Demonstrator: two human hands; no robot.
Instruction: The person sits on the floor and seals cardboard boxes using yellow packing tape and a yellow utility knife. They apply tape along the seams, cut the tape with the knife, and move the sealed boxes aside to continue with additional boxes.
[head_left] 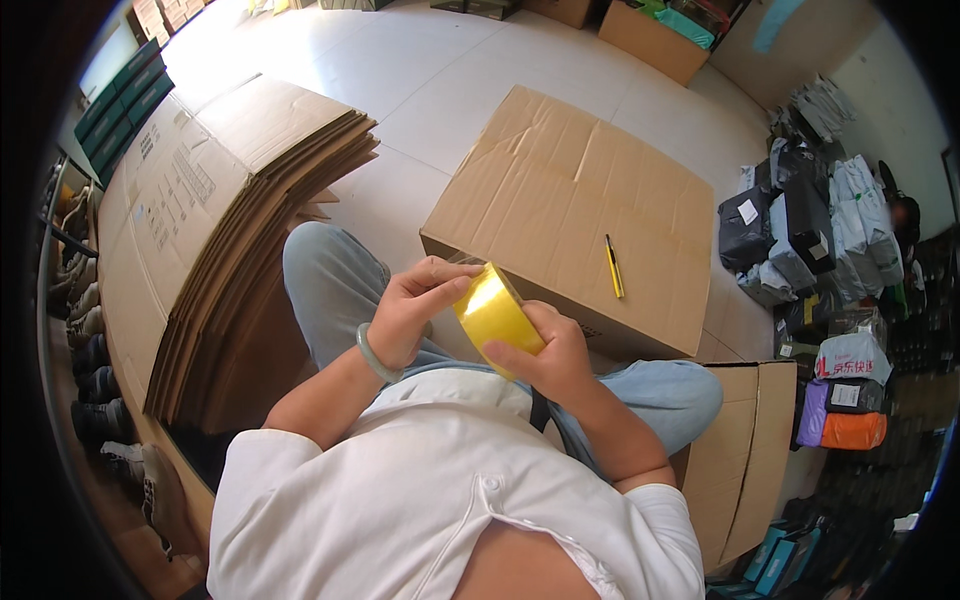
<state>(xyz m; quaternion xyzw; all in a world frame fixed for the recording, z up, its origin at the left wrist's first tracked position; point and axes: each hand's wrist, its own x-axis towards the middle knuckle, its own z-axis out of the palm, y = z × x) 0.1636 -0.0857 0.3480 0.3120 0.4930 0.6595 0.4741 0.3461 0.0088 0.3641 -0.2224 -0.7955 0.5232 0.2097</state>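
Hands [408,305] on tape [498,322] near closed box [575,180]

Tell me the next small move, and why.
Probably pick at the yellow tape roll with the left hand to lift the tape's end: those fingertips are at the roll's upper edge, the right hand holds it, and no pulled-out strip shows.

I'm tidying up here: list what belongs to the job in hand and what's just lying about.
Likely the job's:
yellow tape roll, being held
large carton
yellow-and-black slim tool on it

Seemingly just lying about:
flattened cardboard stack
bagged parcels
shoes
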